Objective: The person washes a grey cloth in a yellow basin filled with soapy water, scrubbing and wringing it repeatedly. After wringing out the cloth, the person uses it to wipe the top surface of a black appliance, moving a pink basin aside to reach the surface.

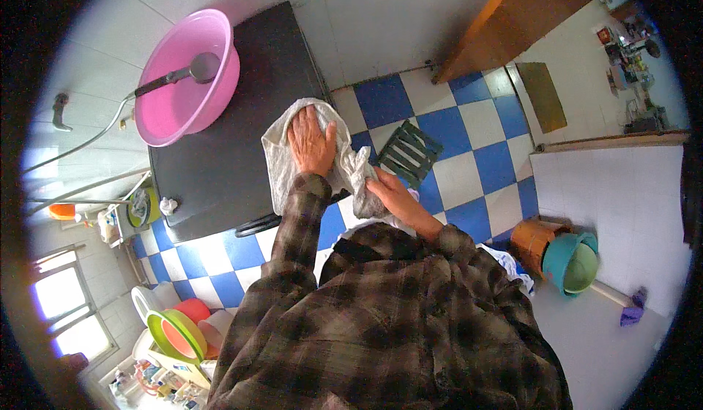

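My left hand (310, 140) lies palm down on a pale, wrinkled cloth (280, 151), its thumb spread from the fingers. Part of that cloth rests over the edge of a flat black top (230, 162), perhaps of an appliance or cabinet. Gripped in my right hand (395, 195) is the bunched other end of the cloth, held off to the right, past the black edge. A pink plastic basin (219, 102) stands at the back of the black top, with a handheld shower head (205, 68) lying in it. One small crumpled white piece (168, 206) sits near the front left corner.
A dark slatted mat (411, 154) lies on the blue and white tiled floor (480, 173). An orange-brown door (494, 31) stands at upper right. Stacked green and teal basins (571, 264) are at right; more coloured basins (176, 336) stand at lower left. The shower hose (82, 140) runs leftward.
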### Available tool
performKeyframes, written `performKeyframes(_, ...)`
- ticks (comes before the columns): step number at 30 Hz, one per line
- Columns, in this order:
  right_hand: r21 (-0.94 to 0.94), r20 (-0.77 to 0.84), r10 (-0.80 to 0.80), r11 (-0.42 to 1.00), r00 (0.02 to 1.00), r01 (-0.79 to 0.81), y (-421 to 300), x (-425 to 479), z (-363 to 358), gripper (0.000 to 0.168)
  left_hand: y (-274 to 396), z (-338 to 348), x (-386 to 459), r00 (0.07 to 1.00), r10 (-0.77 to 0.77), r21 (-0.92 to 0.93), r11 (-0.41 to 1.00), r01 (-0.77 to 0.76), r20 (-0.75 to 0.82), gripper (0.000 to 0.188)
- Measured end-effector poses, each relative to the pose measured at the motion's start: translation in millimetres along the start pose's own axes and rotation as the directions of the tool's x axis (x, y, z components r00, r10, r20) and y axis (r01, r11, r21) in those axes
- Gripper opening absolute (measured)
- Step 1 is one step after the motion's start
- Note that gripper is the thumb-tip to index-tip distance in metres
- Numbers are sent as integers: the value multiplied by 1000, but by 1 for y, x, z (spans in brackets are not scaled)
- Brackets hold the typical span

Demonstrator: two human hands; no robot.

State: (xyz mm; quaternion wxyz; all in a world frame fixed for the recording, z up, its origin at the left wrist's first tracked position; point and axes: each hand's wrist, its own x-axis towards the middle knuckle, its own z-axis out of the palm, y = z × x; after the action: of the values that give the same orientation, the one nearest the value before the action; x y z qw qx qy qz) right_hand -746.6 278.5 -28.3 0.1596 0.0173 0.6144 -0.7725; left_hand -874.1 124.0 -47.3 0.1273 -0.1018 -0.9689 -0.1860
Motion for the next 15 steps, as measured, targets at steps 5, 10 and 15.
performKeyframes(5, 96, -125, -40, 994, 991, 52, 8, 46, -4, 34, -4, 29, 65, 996, 51, -4, 999, -51, -74, 62)
performKeyframes(10, 13, -135, -42, 999, 990, 45, -14, 63, -11, 41, -17, 41, 101, 994, 70, -44, 996, -74, -83, 59)
performKeyframes(15, -141, -125, 46, 988, 991, -63, 2, 47, -36, 41, -11, 51, 78, 992, 120, 46, 992, -118, -43, 55)
